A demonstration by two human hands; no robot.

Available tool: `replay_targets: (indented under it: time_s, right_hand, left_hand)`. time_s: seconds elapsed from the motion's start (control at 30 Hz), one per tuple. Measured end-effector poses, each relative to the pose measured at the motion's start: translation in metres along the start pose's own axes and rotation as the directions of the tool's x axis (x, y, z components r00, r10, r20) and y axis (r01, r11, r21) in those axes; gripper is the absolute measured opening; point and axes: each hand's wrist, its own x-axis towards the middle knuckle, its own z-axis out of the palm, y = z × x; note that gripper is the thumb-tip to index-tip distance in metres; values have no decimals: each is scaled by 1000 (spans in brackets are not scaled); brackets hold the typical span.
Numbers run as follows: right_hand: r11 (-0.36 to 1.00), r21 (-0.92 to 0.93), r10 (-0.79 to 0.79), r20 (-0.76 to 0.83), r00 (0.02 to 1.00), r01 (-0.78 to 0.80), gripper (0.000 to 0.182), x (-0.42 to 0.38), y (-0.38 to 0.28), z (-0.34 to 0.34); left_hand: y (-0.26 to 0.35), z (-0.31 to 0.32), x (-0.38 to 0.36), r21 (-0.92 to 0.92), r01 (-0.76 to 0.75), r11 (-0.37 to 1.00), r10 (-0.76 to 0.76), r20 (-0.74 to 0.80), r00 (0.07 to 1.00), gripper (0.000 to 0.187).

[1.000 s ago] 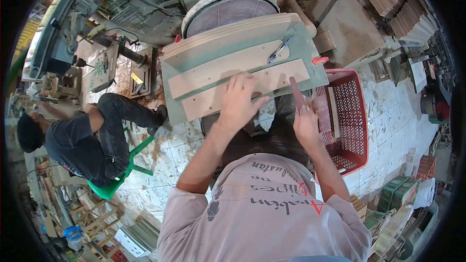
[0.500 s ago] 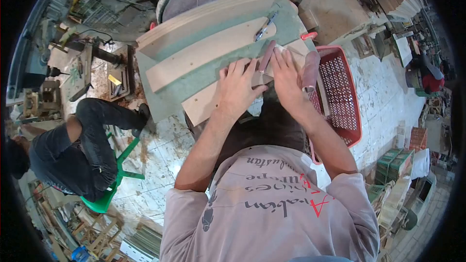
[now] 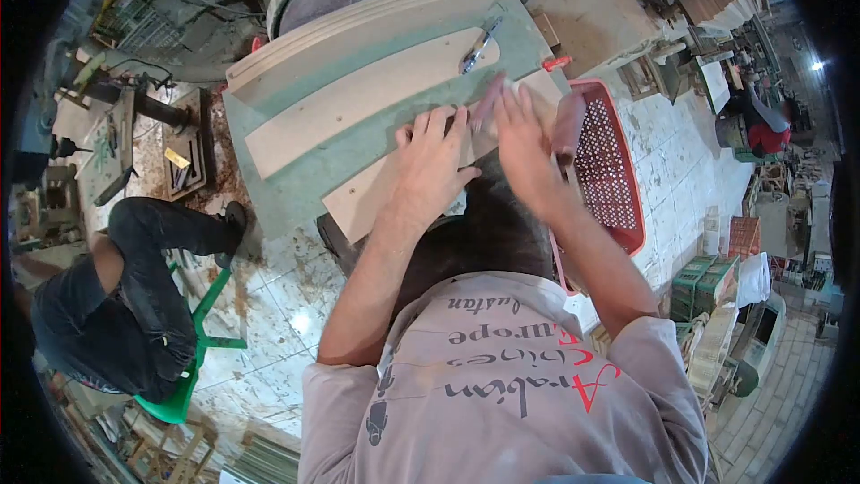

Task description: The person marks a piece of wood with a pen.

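A pale wooden board (image 3: pixel 351 202) lies along the near edge of the green tabletop (image 3: pixel 269 170). My left hand (image 3: pixel 432 159) grips it, fingers over its top and thumb toward the near edge. On the board's right part, my right hand (image 3: pixel 527 139) presses a reddish-brown strip of sandpaper (image 3: pixel 488 100), blurred by motion; its fingers are close together and partly hide the strip. Just right of that hand stands a reddish-brown sandpaper roll (image 3: pixel 568 125). A curved wooden piece (image 3: pixel 349 103) with small holes lies beyond the hands, and a pen (image 3: pixel 482 47) rests near its right end.
Stacked curved boards (image 3: pixel 376 31) stand at the table's far edge. A red plastic basket (image 3: pixel 636 179) is at the right, close to my right arm. To the left, another person (image 3: pixel 161 296) sits on a green chair (image 3: pixel 206 332). A red-handled tool (image 3: pixel 555 64) lies at the table's right corner.
The whole view has shifted slightly as my head moved. My right hand and the sandpaper are more blurred and slightly displaced along the board. My left hand keeps its hold.
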Motion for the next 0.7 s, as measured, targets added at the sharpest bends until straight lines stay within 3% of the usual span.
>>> replay_targets:
  time_s: [0.1, 0.2, 0.23, 0.33, 0.37, 0.4, 0.47, 0.57, 0.67, 0.7]
  right_hand:
    - [930, 337, 113, 124, 986, -149, 56, -28, -27, -12]
    - [955, 269, 71, 205, 976, -126, 56, 2, 10, -50]
    - [934, 308, 116, 215, 970, -180, 56, -1, 2, -37]
    - [960, 235, 101, 221, 970, -153, 56, -33, -28, -19]
    - [844, 485, 193, 120, 974, -227, 55, -23, -19, -25]
    - [798, 546, 197, 164, 967, -255, 55, -11, -4, -35]
    - [875, 440, 170, 115, 979, -203, 55, -1, -2, -34]
    - [873, 453, 182, 43, 982, -182, 55, -28, -31, -22]
    - [823, 539, 170, 71, 983, -182, 55, -3, -3, -35]
    - [875, 460, 123, 92, 988, -151, 56, -2, -3, -42]
  left_hand:
    - [-2, -2, 4, -26, 18, 1000, -18, 3, 1000, 78]
    - [1, -1, -1, -24, 8, 1000, -8, 19, 1000, 77]
    - [1, -1, -2, -28, 13, 1000, -12, 24, 1000, 77]
    - [-1, -2, 7, -19, 34, 999, -34, -3, 999, 76]
    - [0, 1, 2, -3, 35, 999, -35, 13, 999, 76]
    - [-1, 3, 1, -5, 33, 999, -33, 24, 999, 76]
    - [-2, 2, 1, -60, 8, 998, -9, -16, 1000, 75]
    - [-1, 0, 3, -37, 31, 999, -30, 8, 1000, 75]
    - [0, 1, 1, -69, 19, 997, -20, -17, 1000, 75]
    - [1, 2, -1, -66, 13, 998, -14, -13, 1000, 75]
